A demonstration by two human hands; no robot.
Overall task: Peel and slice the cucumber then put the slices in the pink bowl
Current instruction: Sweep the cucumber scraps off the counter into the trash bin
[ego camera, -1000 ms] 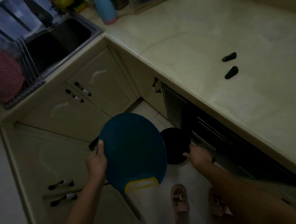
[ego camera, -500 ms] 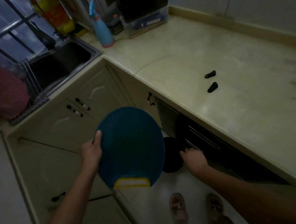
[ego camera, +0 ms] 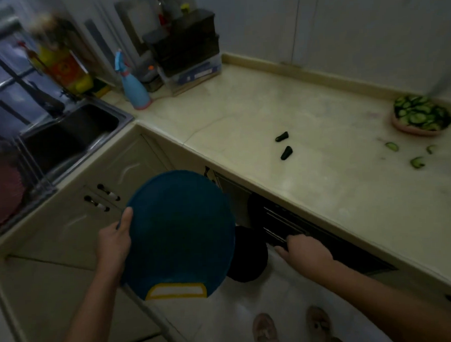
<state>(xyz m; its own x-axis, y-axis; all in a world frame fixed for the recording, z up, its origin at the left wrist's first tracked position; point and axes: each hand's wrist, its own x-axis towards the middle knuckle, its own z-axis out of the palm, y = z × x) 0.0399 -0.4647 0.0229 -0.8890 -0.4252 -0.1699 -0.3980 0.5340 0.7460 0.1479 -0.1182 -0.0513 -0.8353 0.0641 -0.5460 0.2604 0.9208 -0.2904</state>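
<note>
Head view: board (ego camera: 180, 230) in left hand (ego camera: 113, 239)

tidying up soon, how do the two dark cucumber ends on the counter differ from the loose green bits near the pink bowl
The two dark cucumber end pieces are stubby, dark chunks lying mid-counter, far from the pink bowl. The three loose green cucumber slices are thin, curved and pale green, scattered just in front of that bowl. The ends lie close together; the slices are more spread out. All rest on the cream countertop, outside the bowl.
</note>
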